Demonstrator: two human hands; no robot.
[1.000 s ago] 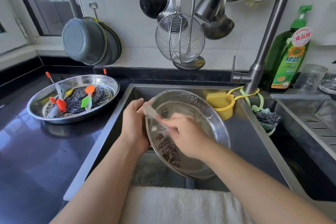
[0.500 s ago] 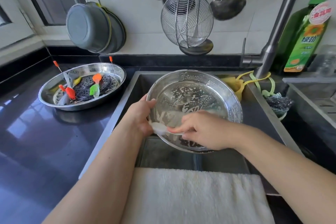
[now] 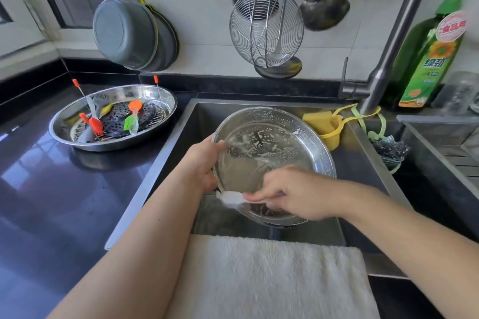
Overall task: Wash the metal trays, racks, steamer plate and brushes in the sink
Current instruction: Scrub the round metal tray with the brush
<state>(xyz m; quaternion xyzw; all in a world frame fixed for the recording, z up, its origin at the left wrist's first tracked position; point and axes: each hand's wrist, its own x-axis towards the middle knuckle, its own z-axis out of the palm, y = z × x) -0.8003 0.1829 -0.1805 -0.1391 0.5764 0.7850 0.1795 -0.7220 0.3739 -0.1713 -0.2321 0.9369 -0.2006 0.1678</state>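
Scrubbing moved to lower rim of tray [image 3: 274, 153], frame centre over sink [image 3: 363, 163]; left hand [image 3: 204, 166] gripped its left edge, right hand [image 3: 290, 191] pinched white brush [image 3: 230, 198]. Suds now covered more; rinse likely pending.

Home kitchen: sink [image 3: 363, 153], hanging ladles [image 3: 324, 10]

The right hand [image 3: 287, 193] covers the near rim of the tray [image 3: 274, 147] — the white scrubber [image 3: 233, 198] under its fingers is blurred.
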